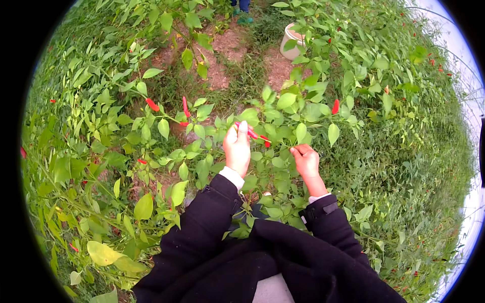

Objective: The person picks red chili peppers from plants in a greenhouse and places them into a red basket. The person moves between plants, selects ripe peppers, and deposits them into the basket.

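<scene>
My left hand (238, 149) is closed around red chili peppers (252, 133), with the thumb on top and the peppers pointing to the right. Close by its fingers, another red pepper (267, 143) shows against the leaves; whether it is held or hangs on the plant I cannot tell. To the right, my right hand (305, 159) pinches a thin green stem (290, 146) of the pepper plant between thumb and fingertips. More red peppers hang up and left of my hands, one upright (186, 106) and one slanting (152, 105). Another red pepper (335, 106) hangs up and right.
Dense pepper plants (379, 144) surround me on both sides, with branches reaching across in front. A white plastic bucket (291, 47) stands on the soil path (227, 49) ahead. At the top edge, another person's lower legs (242, 5) show. Hoops and pale sheeting (451, 34) curve along the right.
</scene>
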Demonstrator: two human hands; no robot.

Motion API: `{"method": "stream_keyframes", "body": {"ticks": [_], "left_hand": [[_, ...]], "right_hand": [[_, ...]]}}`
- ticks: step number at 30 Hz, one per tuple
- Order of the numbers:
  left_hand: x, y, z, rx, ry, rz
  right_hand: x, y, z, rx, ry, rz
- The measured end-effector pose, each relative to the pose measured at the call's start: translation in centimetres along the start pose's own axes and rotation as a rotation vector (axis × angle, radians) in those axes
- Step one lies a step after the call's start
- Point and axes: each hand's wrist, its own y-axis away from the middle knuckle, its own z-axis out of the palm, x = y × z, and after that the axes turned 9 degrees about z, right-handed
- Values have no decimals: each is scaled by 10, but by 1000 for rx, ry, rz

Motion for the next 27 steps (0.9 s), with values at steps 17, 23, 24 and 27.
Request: {"method": "stream_keyframes", "body": {"ticks": [17,23,24,27], "left_hand": [[105,37,34,-458,652,-385],[106,39,24,-463,519,-274],[106,40,26,-381,528,-255],[106,39,31,-193,496,-191]], "right_hand": [[-82,-62,-42,-76,-697,-64],[-99,-40,-30,-251,-548,-23],[-101,-37,-26,-227,-575,11],[-106,-26,-22,-194,-612,-45]]}}
